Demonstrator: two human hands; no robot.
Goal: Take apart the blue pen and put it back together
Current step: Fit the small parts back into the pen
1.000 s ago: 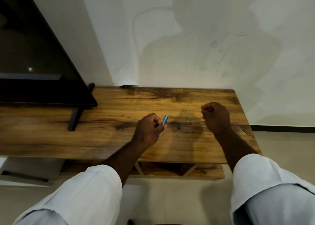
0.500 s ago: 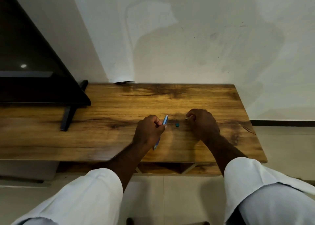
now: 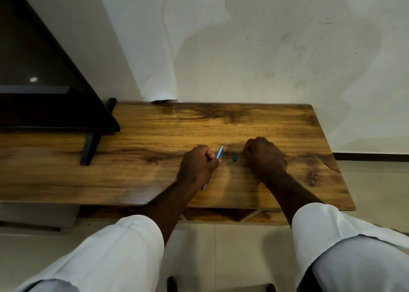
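Blue pen barrel (image 3: 219, 151) is in my left hand (image 3: 197, 165). Fingers curl round its middle; barrel tilted, upper end points away from me, lower end pokes out under palm, over wooden tabletop (image 3: 143, 181). Small teal piece (image 3: 235, 158) lies on wood between both hands. Right hand (image 3: 264, 156) is curled just beside it, knuckles up; I cannot tell if it holds something. Black TV (image 3: 44, 97) stands far left.
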